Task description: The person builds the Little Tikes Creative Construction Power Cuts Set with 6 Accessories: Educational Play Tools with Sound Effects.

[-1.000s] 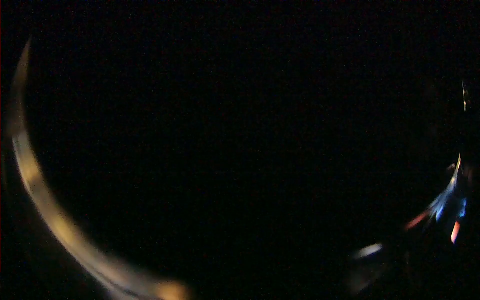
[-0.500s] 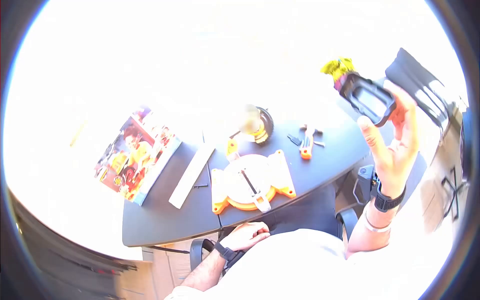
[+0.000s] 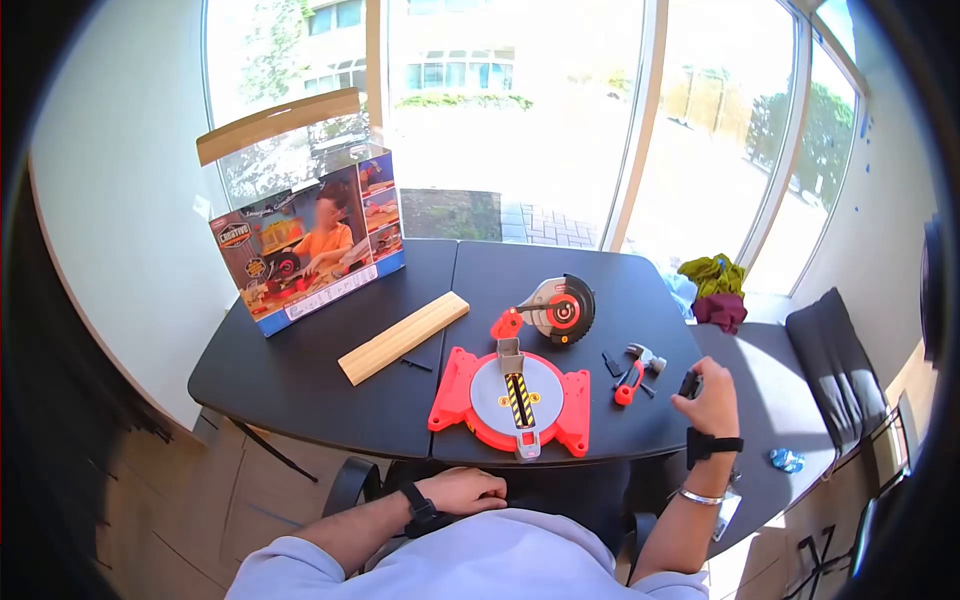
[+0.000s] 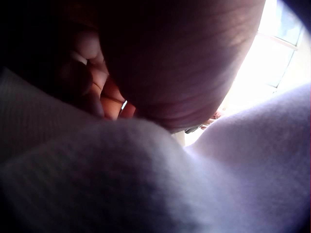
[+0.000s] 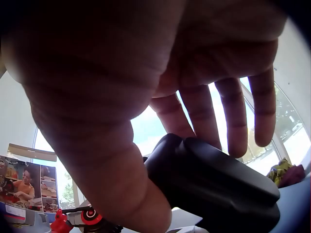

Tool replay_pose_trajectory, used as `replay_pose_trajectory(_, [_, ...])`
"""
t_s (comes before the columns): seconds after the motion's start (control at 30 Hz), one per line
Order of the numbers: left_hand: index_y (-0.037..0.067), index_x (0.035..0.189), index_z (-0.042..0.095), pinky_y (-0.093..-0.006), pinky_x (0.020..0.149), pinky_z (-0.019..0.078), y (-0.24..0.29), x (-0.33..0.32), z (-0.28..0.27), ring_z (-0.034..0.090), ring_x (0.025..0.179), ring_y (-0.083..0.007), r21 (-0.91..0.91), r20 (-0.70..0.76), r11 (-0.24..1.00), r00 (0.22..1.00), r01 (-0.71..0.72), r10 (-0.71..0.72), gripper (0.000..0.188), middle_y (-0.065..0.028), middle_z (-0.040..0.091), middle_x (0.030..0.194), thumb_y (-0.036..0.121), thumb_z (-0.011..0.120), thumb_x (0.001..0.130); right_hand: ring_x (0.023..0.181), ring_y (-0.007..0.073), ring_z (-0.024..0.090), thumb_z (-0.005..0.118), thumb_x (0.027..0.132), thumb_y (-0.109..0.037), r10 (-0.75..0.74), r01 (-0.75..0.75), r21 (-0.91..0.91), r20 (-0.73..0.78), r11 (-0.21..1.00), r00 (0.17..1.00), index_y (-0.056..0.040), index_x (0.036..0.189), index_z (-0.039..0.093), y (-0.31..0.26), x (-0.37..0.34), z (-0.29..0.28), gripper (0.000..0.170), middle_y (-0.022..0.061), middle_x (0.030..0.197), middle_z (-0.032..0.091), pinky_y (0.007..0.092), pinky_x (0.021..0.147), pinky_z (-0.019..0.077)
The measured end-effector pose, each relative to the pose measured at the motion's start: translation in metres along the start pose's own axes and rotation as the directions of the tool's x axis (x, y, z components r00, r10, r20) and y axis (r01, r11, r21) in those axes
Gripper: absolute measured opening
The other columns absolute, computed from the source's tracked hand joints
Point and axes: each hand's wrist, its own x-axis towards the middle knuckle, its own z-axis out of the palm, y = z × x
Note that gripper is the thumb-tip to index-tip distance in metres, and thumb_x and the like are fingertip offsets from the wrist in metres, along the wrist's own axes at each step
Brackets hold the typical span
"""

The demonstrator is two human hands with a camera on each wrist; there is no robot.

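My right hand [image 3: 712,402] is raised by the table's right edge and pinches a small black object [image 3: 690,384]. In the right wrist view the thumb and fingers of the hand [image 5: 160,102] are round that smooth black piece [image 5: 214,184]. My left hand [image 3: 465,490] rests loosely curled in my lap, with nothing seen in it; the left wrist view shows it dark, close to the shirt [image 4: 146,174]. Nearest the right hand on the table lie a red-handled toy hammer [image 3: 630,384] and small black parts [image 3: 611,364].
On the black table [image 3: 330,420] are a red and grey saw base [image 3: 480,400], a toy saw head [image 3: 560,310], a wooden plank [image 3: 405,336] and a picture box [image 3: 310,240]. Beyond the right edge are a bench [image 3: 765,370], cloths [image 3: 715,285] and a cushion [image 3: 838,370].
The head view was dark, then overexposed, and is now clear. My right hand has come down and toward the table's right edge with the black object. The left hand still lies in my lap.
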Motion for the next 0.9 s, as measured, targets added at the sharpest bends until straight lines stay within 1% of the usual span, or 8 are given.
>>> replay_pose_trajectory(0.13, [0.006,0.11,0.068,-0.0453,0.08,0.0554,-0.028,0.023,-0.022,0.074,0.091,-0.033,-0.017,-0.013,1.0,1.0,-0.009,0.009,0.03,-0.0134,0.076,0.095,0.036,0.066,0.109,0.112,0.0407,0.064,0.096,0.065,-0.012,0.012,-0.011,-0.052,0.018,0.999,1.0,-0.0067,0.11,0.067,0.019,0.038,0.049,0.054,0.0156,0.114,0.071,0.0496,0.098,0.0556])
replay_pose_trajectory(0.23, [0.007,0.11,0.068,-0.0449,0.08,0.0556,-0.037,0.035,-0.033,0.074,0.091,-0.0328,-0.016,-0.027,0.999,0.999,-0.031,0.031,0.03,-0.013,0.076,0.095,0.036,0.066,0.109,0.121,0.0392,0.063,0.102,0.058,-0.015,0.153,-0.142,-0.087,0.141,0.986,0.978,-0.0125,0.118,0.072,0.027,0.055,0.063,0.067,0.0133,0.121,0.069,0.048,0.106,0.0551])
replay_pose_trajectory(0.33, [0.007,0.11,0.068,-0.0448,0.08,0.0558,-0.041,0.04,-0.034,0.073,0.091,-0.0325,-0.02,-0.041,0.999,0.998,-0.039,0.038,0.03,-0.0125,0.075,0.095,0.036,0.066,0.109,0.124,0.0387,0.061,0.103,0.057,-0.016,0.192,-0.172,-0.129,0.172,0.977,0.966,-0.0143,0.12,0.073,0.041,0.06,0.071,0.069,0.0125,0.126,0.067,0.048,0.107,0.0542])
replay_pose_trajectory(0.47, [0.007,0.111,0.068,-0.0442,0.08,0.0559,-0.04,0.056,-0.051,0.073,0.089,-0.0316,-0.02,-0.031,0.999,0.999,-0.036,0.035,0.029,-0.0122,0.075,0.094,0.036,0.066,0.109,0.128,0.0384,0.058,0.104,0.057,-0.017,0.248,-0.218,-0.172,0.177,0.961,0.952,-0.0162,0.12,0.074,0.063,0.079,0.075,0.07,0.0115,0.129,0.066,0.0487,0.108,0.0538])
replay_pose_trajectory(0.63, [0.007,0.112,0.068,-0.0437,0.079,0.0559,-0.045,0.069,-0.059,0.073,0.088,-0.0311,-0.018,-0.018,1.0,1.0,-0.022,0.022,0.03,-0.0121,0.075,0.094,0.037,0.066,0.109,0.131,0.0376,0.056,0.105,0.058,-0.019,0.375,-0.328,-0.245,0.178,0.913,0.91,-0.0187,0.122,0.075,0.076,0.091,0.076,0.07,0.01,0.13,0.066,0.0498,0.11,0.0534])
replay_pose_trajectory(0.77, [0.007,0.111,0.068,-0.0439,0.078,0.0559,-0.047,0.07,-0.059,0.073,0.087,-0.0311,-0.021,-0.029,0.999,0.999,-0.036,0.035,0.03,-0.012,0.075,0.093,0.037,0.067,0.109,0.131,0.0372,0.056,0.105,0.059,-0.019,0.391,-0.342,-0.24,0.2,0.909,0.899,-0.0195,0.123,0.075,0.077,0.091,0.075,0.071,0.0098,0.131,0.065,0.0498,0.111,0.0532])
replay_pose_trajectory(0.87, [0.007,0.111,0.068,-0.044,0.078,0.0558,-0.047,0.07,-0.059,0.073,0.087,-0.0309,-0.022,-0.031,0.999,0.999,-0.041,0.04,0.03,-0.0118,0.075,0.093,0.037,0.067,0.109,0.132,0.0372,0.056,0.105,0.061,-0.02,0.396,-0.345,-0.234,0.22,0.909,0.892,-0.0174,0.124,0.075,0.07,0.091,0.07,0.07,0.0103,0.133,0.065,0.0495,0.112,0.0529])
replay_pose_trajectory(0.9, [0.007,0.111,0.068,-0.0441,0.078,0.0558,-0.047,0.07,-0.059,0.073,0.087,-0.0308,-0.022,-0.032,0.999,0.999,-0.041,0.041,0.03,-0.0117,0.075,0.093,0.037,0.067,0.109,0.132,0.0375,0.056,0.104,0.063,-0.021,0.387,-0.347,-0.207,0.197,0.915,0.901,-0.015,0.124,0.075,0.065,0.09,0.068,0.068,0.0107,0.134,0.065,0.0492,0.112,0.0526])
